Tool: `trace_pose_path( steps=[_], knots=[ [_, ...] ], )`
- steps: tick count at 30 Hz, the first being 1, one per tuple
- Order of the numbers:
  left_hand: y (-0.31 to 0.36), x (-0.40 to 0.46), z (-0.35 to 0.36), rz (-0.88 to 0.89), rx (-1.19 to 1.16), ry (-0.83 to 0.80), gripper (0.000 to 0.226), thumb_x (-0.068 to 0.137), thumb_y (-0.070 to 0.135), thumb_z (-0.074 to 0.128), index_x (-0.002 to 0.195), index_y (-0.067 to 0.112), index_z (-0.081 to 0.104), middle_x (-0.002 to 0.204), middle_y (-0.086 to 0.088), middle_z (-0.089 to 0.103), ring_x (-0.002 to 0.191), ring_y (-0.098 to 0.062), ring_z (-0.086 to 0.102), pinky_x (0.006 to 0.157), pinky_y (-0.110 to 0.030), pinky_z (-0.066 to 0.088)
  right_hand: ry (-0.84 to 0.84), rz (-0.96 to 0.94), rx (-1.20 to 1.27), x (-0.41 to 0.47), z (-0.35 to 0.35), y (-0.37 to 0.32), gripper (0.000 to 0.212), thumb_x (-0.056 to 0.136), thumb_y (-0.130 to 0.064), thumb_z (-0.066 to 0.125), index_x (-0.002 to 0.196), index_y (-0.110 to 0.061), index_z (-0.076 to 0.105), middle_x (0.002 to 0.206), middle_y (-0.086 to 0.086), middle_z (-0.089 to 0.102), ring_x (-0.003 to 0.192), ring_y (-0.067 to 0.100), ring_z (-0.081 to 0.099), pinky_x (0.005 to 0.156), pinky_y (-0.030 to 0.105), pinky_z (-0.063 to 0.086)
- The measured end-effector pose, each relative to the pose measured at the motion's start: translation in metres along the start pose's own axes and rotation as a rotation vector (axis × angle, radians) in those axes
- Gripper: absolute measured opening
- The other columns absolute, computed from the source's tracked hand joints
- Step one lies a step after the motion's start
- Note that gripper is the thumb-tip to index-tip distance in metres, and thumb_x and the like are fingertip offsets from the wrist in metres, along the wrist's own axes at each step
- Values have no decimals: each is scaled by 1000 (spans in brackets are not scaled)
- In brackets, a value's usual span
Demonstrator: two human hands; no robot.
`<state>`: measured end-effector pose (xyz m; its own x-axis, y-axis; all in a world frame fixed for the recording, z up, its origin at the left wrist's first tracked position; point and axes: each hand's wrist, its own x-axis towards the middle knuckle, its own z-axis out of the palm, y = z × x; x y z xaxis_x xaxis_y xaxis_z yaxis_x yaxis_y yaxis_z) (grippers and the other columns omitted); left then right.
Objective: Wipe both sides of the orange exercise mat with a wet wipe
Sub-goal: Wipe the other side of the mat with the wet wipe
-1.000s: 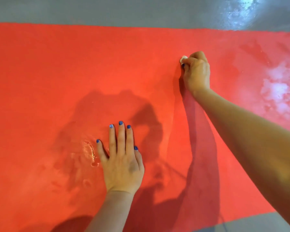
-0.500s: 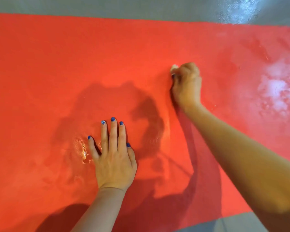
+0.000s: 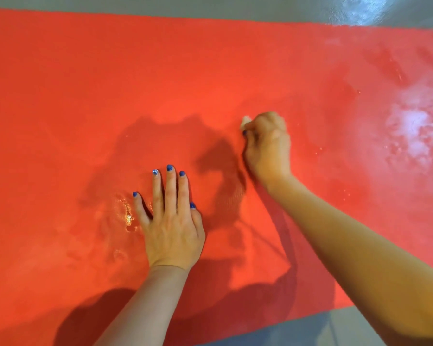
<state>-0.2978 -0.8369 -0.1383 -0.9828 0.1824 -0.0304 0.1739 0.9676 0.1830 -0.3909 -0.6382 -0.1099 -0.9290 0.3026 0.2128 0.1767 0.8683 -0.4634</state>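
Observation:
The orange exercise mat [image 3: 85,83] lies flat on the floor and fills most of the view. My left hand [image 3: 170,221] presses flat on the mat near its middle, fingers straight and together. My right hand [image 3: 268,143] is curled round a small white wet wipe [image 3: 245,120], of which only a corner shows past the fingers, and holds it against the mat just right of centre. Wet sheen shows on the mat at the right [image 3: 415,131] and beside my left hand.
Grey floor [image 3: 210,8] runs along the mat's far edge, with a bright light glare at the top right. A strip of grey floor [image 3: 285,330] also shows at the mat's near edge, bottom right.
My right hand has drawn the wipe toward me across the mat, from near the far edge to the middle. My left hand has stayed pressed in place.

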Motion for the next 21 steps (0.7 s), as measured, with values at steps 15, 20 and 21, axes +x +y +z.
trace_pose_path(
  steps=[15,20,21],
  knots=[
    [0,1,0,-15,-26,11,63,93,25,34,155,10,37,165,-8,27,155,-30,15,119,-64,11,8,-34,-80,-1,-29,47,13,87,-14,59,81,-15,70,83,10,60,83,35,56,74,44,44],
    [0,0,2,-18,-25,9,64,93,25,34,155,10,35,166,-8,26,156,-29,13,119,-65,10,76,106,-78,-16,-24,30,17,91,-10,58,77,-8,68,82,14,55,82,34,53,73,42,43],
    [0,0,2,-19,-28,12,64,93,24,35,155,10,36,166,-8,26,156,-29,13,118,-65,10,30,34,-33,-31,-16,12,18,92,-9,58,76,-7,67,80,14,54,79,33,53,71,40,42]
  ],
)
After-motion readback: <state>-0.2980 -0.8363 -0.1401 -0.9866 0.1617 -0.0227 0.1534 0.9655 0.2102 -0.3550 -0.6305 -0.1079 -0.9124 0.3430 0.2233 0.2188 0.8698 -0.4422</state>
